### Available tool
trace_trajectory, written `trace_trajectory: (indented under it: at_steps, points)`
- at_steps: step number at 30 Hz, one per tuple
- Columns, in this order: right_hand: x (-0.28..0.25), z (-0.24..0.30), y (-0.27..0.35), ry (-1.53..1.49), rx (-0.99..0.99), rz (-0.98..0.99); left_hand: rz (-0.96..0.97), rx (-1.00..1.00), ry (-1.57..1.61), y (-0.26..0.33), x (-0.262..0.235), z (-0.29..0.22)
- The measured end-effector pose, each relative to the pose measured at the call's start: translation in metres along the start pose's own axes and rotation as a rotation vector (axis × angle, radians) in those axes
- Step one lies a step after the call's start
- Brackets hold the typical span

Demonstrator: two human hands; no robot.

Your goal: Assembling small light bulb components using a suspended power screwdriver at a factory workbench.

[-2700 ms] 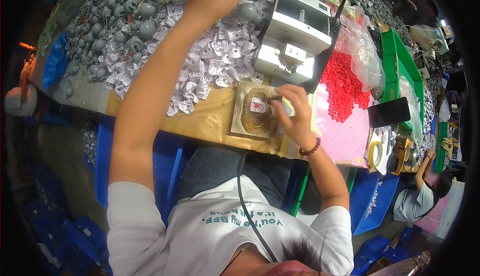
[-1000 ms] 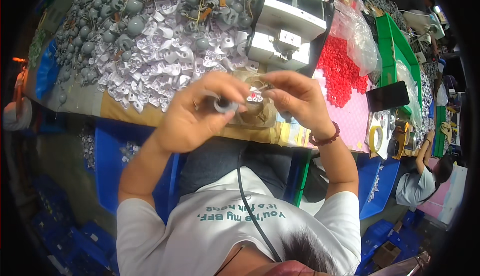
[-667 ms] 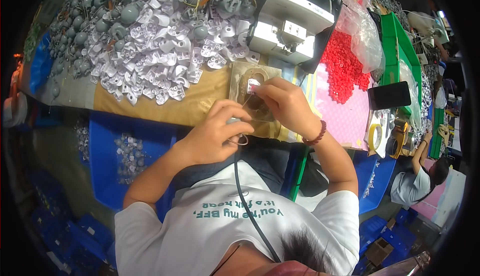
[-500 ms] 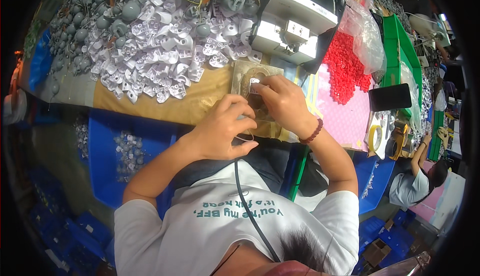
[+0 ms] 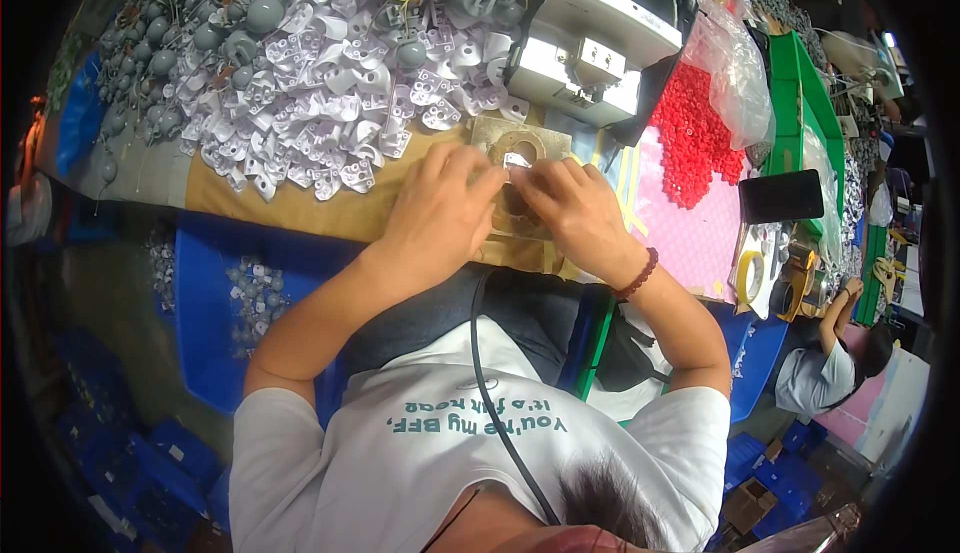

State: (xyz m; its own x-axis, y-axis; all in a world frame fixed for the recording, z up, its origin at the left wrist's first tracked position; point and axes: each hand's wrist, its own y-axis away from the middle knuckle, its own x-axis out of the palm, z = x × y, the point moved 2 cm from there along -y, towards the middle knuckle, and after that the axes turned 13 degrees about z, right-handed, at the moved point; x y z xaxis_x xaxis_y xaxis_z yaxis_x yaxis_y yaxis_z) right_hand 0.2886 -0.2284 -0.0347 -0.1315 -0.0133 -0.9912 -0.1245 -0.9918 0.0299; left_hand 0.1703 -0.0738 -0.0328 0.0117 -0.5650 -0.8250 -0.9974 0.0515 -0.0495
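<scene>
A small white plastic part [image 5: 516, 161] sits between the fingertips of both hands, over the oval hollow of a metal fixture plate [image 5: 487, 135]. My left hand [image 5: 443, 203] has its fingers bent and pressed together at the part's left side. From the other side my right hand [image 5: 578, 211], with a dark red bead bracelet at the wrist, pinches the same part. The fingers cover most of it and much of the hollow, so whether a grey piece is also held cannot be seen.
Loose white plastic parts [image 5: 330, 103] are heaped at the back left, with grey round pieces [image 5: 265, 13] beyond. A white machine [image 5: 590, 63] stands behind the fixture. Rightward are red pieces [image 5: 690, 138], a black phone [image 5: 781, 196] and a green tray [image 5: 800, 93]. A blue bin [image 5: 205, 323] hangs below.
My left hand has moved up and inward, from below the fixture to the white part, its fingers closing. My right hand stays at the part, turned slightly.
</scene>
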Motion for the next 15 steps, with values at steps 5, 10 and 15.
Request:
trace_trajectory:
  at_steps: [5, 10, 15]
  points:
    - [-0.005, -0.012, 0.011, -0.205, 0.084, 0.092, -0.047, 0.003, -0.293, -0.003, 0.026, -0.005]
    - [0.001, -0.039, 0.027, -0.84, 0.314, 0.055, -0.074, 0.025, -0.328, -0.006, 0.038, -0.003]
    - [0.024, -0.048, 0.023, -1.341, 0.339, -0.302, -0.069, 0.052, -0.286, -0.009, 0.036, 0.0]
